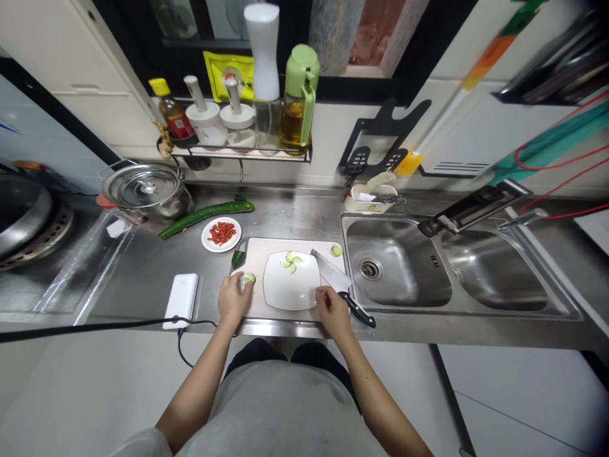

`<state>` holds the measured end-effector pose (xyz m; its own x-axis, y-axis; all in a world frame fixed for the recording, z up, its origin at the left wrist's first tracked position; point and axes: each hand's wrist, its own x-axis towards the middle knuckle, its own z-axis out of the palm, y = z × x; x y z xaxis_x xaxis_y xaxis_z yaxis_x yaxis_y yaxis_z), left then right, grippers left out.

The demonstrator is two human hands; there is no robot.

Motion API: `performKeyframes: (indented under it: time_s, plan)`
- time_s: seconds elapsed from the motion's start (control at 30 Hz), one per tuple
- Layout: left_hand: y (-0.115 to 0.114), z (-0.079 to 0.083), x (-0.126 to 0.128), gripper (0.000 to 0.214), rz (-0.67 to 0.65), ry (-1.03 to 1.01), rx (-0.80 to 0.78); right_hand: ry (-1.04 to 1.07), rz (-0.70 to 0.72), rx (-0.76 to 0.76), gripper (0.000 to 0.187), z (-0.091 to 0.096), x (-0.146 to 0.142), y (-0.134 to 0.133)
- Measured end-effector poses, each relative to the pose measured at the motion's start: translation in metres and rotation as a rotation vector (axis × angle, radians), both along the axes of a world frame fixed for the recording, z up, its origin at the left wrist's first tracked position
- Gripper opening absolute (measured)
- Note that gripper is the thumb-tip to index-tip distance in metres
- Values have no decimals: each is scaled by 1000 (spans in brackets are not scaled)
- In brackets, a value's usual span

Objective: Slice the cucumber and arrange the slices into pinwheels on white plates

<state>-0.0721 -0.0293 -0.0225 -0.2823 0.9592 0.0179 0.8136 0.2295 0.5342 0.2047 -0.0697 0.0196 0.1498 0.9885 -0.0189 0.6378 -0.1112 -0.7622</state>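
Observation:
On a pale cutting board (257,304) lies a white square plate (290,289) with several thin cucumber pieces (290,261) fanned out near its far edge. My left hand (233,299) is left of the plate, thumb and fingers closed around cucumber slices (248,278). At the plate's right edge, my right hand (333,310) has its fingertips pinched together; whatever they hold, if anything, is hidden. Beside that hand, a kitchen knife (356,308) lies across the board with its black handle toward me. One round cucumber slice (336,251) and a dark green cucumber end (238,259) lie at the board's far corners.
A whole cucumber (207,217) and a small dish of red pieces (221,235) lie behind the board. A lidded steel pot (148,190) stands left, a white power bank (181,299) with a cable near the front. The double sink (394,263) is right; a condiment rack (242,152) hangs above.

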Motion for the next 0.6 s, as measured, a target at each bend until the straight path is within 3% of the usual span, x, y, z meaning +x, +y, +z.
performKeyframes:
  time_s: [0.23,0.4,0.6]
  plan:
    - [2,-3,4,37,3,41,-34,-7,27,-31,29,-5,2,-1]
    - [2,-2,4,30,7,45,35,6,39,-58,28,-5,-1,-1]
    - [4,8,6,22,10,-128,70,10,68,-57,26,4,-9,1]
